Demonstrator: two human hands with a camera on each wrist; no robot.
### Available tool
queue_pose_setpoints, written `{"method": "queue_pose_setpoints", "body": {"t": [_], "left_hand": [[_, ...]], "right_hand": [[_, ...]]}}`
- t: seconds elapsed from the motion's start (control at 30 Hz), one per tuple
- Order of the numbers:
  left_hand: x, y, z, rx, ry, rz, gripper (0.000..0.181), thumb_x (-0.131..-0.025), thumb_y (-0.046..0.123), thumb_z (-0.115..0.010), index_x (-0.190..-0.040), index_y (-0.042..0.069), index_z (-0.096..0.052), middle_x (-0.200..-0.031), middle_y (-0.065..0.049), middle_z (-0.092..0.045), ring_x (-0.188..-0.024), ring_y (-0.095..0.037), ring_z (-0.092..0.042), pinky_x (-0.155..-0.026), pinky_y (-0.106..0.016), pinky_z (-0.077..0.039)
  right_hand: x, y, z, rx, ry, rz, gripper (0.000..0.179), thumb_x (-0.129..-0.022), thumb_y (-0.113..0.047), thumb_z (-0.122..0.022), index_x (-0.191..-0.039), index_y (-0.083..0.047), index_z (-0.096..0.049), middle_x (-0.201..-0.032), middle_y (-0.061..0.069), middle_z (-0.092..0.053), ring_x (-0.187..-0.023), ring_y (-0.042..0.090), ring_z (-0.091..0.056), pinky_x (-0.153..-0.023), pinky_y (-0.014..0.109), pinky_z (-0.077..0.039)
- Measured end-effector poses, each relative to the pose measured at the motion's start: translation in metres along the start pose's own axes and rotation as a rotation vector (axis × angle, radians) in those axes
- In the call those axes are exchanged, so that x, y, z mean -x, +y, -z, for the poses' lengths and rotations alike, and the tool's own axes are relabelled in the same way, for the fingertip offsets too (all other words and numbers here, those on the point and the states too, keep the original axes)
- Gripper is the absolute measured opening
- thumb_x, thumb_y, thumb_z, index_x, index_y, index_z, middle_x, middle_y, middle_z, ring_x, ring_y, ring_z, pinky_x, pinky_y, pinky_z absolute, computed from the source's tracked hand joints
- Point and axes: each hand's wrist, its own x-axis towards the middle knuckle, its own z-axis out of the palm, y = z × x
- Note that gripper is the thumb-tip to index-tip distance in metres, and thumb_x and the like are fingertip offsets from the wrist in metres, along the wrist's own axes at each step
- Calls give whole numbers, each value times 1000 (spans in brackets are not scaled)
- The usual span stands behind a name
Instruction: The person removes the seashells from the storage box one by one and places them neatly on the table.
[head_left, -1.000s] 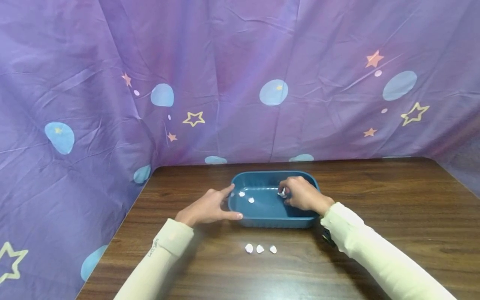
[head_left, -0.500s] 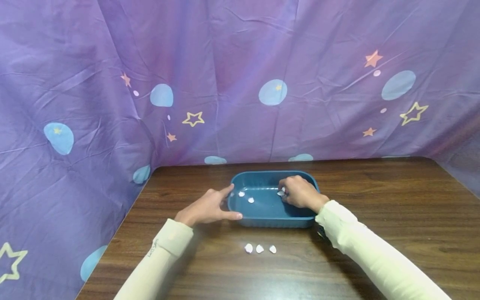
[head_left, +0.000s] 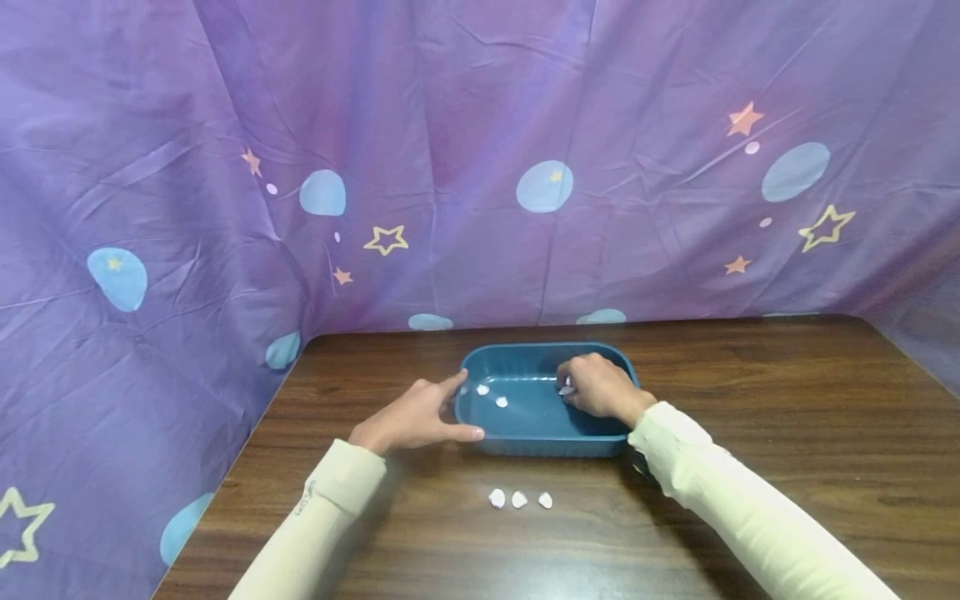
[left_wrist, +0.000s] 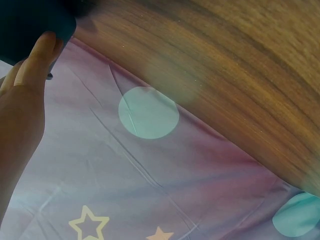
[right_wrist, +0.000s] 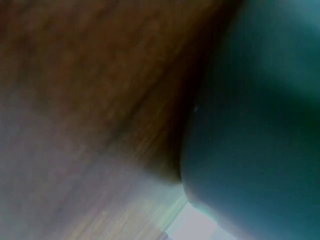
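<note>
A blue oblong basin (head_left: 525, 446) stands on the wooden table. In the head view my left hand (head_left: 420, 415) lies against its left end, thumb and forefinger spread along the rim. My right hand (head_left: 602, 387) reaches inside the basin's right half, fingers curled down and pinching a small white shell-like piece (head_left: 566, 389), partly hidden by the fingers. Two similar white pieces (head_left: 502, 402) lie on the basin floor to the left. The left wrist view shows the left fingers (left_wrist: 37, 62) at the basin's wall; in the right wrist view the basin wall (right_wrist: 250, 150) fills the right side.
Three more white pieces (head_left: 519, 499) lie in a row on the table (head_left: 420, 533) in front of the basin. A purple curtain (head_left: 480, 167) with stars and blue spots hangs behind the table and along its left side.
My right hand has shifted slightly left in the basin, and the piece at its fingertips has turned and is more covered. My left hand and the loose pieces stay where they were.
</note>
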Motion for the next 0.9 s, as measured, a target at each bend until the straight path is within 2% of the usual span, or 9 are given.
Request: {"method": "queue_pose_setpoints", "body": {"t": [0.23, 0.57, 0.9], "left_hand": [[0, 0, 0, -10, 10, -9, 103, -81, 58, -76, -156, 3, -32, -145, -22, -55, -121, -20, -62, -110, -44, -49], [0, 0, 0, -15, 10, -4, 103, -80, 60, -76, -156, 4, -33, -145, -22, -56, -112, -19, -62, -109, -44, -50], [0, 2, 0, -18, 11, 5, 103, -81, 60, -75, -156, 4, -33, -143, -22, -58, -118, -21, -64, -108, -45, -51]], "right_hand": [[-1, 1, 0, -15, 6, 4, 8, -82, -8, -75, -89, -12, -75, -81, 2, -71, -75, 16, -63, -66, 37, -56], [0, 1, 2, -59, 19, 7, 12, -77, -6, -76, -85, -14, -74, -76, -1, -67, -72, 15, -60, -62, 32, -52], [6, -2, 15, -71, 67, 95, 12, -73, -7, -78, -81, -15, -73, -68, -5, -63, -67, 12, -56, -59, 28, -48]]}}
